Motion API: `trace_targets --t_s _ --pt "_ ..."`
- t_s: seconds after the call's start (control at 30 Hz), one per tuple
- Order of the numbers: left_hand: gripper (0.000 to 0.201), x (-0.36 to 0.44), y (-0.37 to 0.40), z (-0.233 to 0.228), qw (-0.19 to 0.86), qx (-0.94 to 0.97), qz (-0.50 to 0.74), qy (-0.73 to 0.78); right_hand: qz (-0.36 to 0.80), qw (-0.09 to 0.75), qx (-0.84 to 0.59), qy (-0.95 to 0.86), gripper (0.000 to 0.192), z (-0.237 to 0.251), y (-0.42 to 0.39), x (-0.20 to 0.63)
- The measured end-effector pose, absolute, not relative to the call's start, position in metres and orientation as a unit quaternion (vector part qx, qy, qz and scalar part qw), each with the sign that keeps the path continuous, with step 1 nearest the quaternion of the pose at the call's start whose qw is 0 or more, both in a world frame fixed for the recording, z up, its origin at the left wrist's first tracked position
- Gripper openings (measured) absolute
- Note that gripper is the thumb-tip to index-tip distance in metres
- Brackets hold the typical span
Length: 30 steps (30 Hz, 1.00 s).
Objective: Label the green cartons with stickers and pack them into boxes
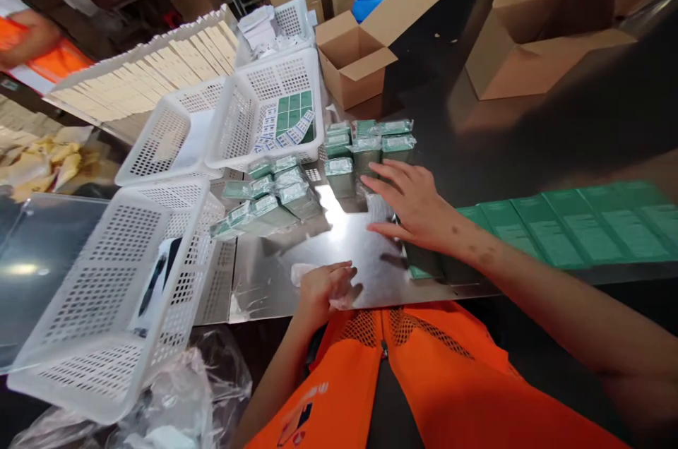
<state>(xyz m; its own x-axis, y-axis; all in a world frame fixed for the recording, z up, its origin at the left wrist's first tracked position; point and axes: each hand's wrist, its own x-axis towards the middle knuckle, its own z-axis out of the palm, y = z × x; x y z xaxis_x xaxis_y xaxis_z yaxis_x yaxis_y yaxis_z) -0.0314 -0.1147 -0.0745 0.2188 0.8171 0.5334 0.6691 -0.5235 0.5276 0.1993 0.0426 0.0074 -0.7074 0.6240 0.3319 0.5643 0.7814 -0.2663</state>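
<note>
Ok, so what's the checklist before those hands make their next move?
1. Right hand open: ok, fingers spread.
2. Left hand free: cannot tell; clear plastic shows beside it, maybe held.
3. Green packs close by: ok, just beyond the right hand.
4. Printed strips inside the white basket: ok.
5. Nearest cardboard box closed: not ok, its flaps stand open.

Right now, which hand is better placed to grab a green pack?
Likely the right hand: spread beside wrapped green packs, while the left hand is farther off, near the table edge.
</note>
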Motion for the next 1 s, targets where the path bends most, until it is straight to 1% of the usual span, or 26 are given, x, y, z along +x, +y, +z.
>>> trace_targets --t_s 0.1,0.13,0.23,0.3,0.37,0.43,0.47,0.5,0.53,0.57,0.6,0.67,0.73,0.77,0.8,0.83,0.9,0.93,1.0 --pt "0.011 -0.029 -0.118 -0.071 0.078 0.763 0.405 0.497 -0.014 0.199 -0.303 -0.932 0.062 0.027 0.069 0.155" --pt "0.014 -0.029 -0.119 -0.070 0.076 0.759 0.407 0.502 -0.031 0.183 -0.297 -0.937 0.057 0.031 0.074 0.144" --pt "0.042 -0.032 -0.124 -0.066 0.081 0.740 0.423 0.517 -0.013 0.126 -0.309 -0.943 0.037 0.033 0.077 0.127" --pt "0.057 -0.036 -0.126 -0.065 0.097 0.716 0.439 0.534 0.042 0.128 -0.334 -0.933 0.033 0.032 0.068 0.131" --pt "0.058 -0.038 -0.126 -0.066 0.124 0.684 0.448 0.562 0.122 0.198 -0.357 -0.905 0.043 0.027 0.051 0.142" --pt "0.050 -0.039 -0.124 -0.067 0.220 0.624 0.465 0.588 0.228 0.305 -0.380 -0.843 0.053 0.020 0.029 0.154" --pt "0.052 -0.038 -0.121 -0.067 0.281 0.582 0.481 0.592 0.284 0.352 -0.392 -0.801 0.055 0.016 0.016 0.158" --pt "0.061 -0.036 -0.118 -0.066 0.336 0.537 0.500 0.590 0.332 0.383 -0.399 -0.764 0.053 0.010 0.004 0.162" --pt "0.069 -0.034 -0.114 -0.064 0.376 0.497 0.520 0.584 0.366 0.393 -0.397 -0.744 0.048 0.004 -0.008 0.165" --pt "0.072 -0.032 -0.110 -0.061 0.397 0.466 0.538 0.579 0.385 0.389 -0.386 -0.743 0.042 -0.001 -0.018 0.167" --pt "0.070 -0.031 -0.106 -0.057 0.398 0.455 0.546 0.580 0.389 0.378 -0.368 -0.755 0.038 -0.006 -0.027 0.168" --pt "0.056 -0.028 -0.099 -0.046 0.378 0.481 0.529 0.588 0.363 0.362 -0.337 -0.790 0.040 -0.011 -0.038 0.172" --pt "0.042 -0.026 -0.093 -0.035 0.347 0.555 0.487 0.578 0.330 0.375 -0.326 -0.803 0.053 -0.011 -0.040 0.175" --pt "0.038 -0.026 -0.091 -0.031 0.328 0.596 0.463 0.568 0.316 0.385 -0.318 -0.807 0.055 -0.010 -0.039 0.176" --pt "0.035 -0.025 -0.090 -0.028 0.309 0.630 0.444 0.558 0.301 0.393 -0.302 -0.815 0.050 -0.008 -0.038 0.178" --pt "0.036 -0.025 -0.090 -0.025 0.290 0.650 0.433 0.553 0.286 0.400 -0.279 -0.825 0.041 -0.006 -0.035 0.178" --pt "0.042 -0.025 -0.091 -0.023 0.235 0.666 0.436 0.557 0.264 0.415 -0.227 -0.840 0.022 -0.003 -0.031 0.178" --pt "0.045 -0.026 -0.093 -0.022 0.193 0.676 0.445 0.555 0.261 0.425 -0.206 -0.842 0.016 -0.003 -0.030 0.177" --pt "0.042 -0.028 -0.096 -0.018 0.106 0.707 0.463 0.524 0.269 0.444 -0.185 -0.835 0.009 -0.003 -0.028 0.174"
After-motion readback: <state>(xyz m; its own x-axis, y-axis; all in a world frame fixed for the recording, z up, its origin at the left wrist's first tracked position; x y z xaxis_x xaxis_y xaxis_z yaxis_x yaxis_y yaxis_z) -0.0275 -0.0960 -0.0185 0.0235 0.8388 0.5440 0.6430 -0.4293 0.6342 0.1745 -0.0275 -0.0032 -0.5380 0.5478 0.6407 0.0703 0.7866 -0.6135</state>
